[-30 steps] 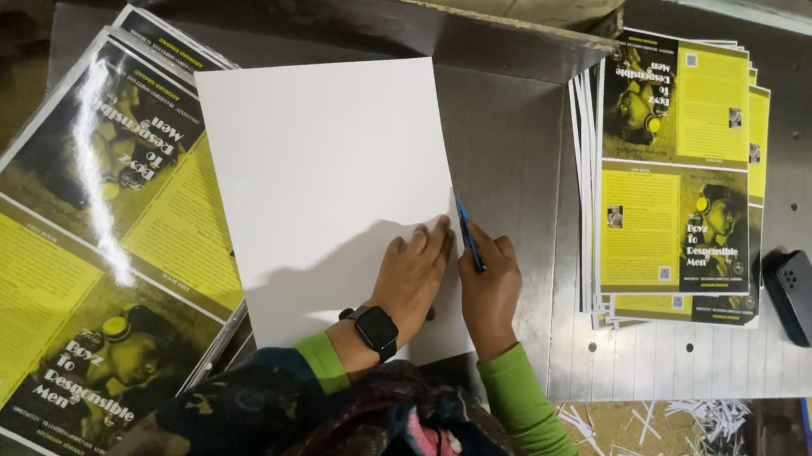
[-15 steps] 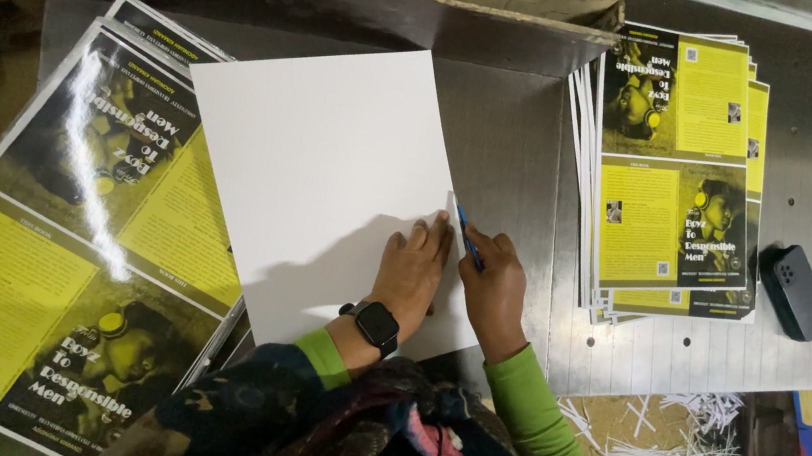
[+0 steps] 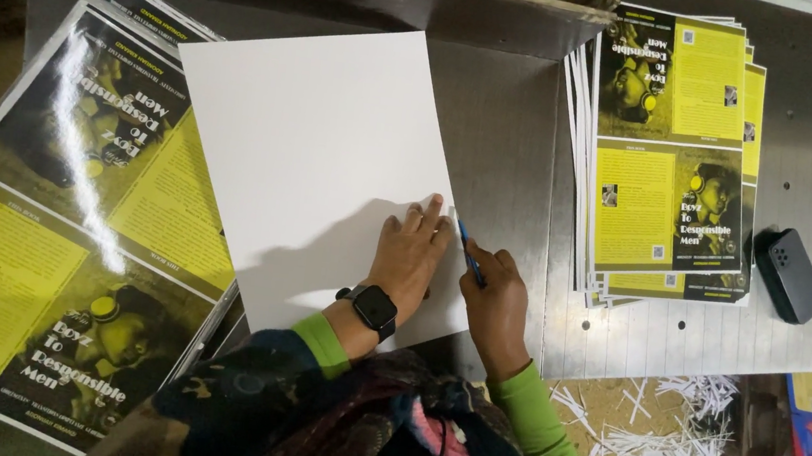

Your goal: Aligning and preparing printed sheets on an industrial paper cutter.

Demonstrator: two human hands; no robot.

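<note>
We press our left hand [image 3: 410, 259] flat on the white sheet [image 3: 317, 163], fingers spread near its right edge, grasping nothing. Our right hand [image 3: 497, 303] sits just right of it, grip closed on a blue pen [image 3: 468, 255]. The pen's long axis slants up-left, tip touching the sheet's edge by the left fingertips. The sheet lies on the counter [image 3: 515, 149], long axis tilted slightly left. Printed stacks flank it.

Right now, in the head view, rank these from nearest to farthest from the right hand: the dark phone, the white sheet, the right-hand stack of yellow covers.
1. white sheet, just left of the right hand
2. stack of yellow covers, to its right
3. dark phone, far right
</note>
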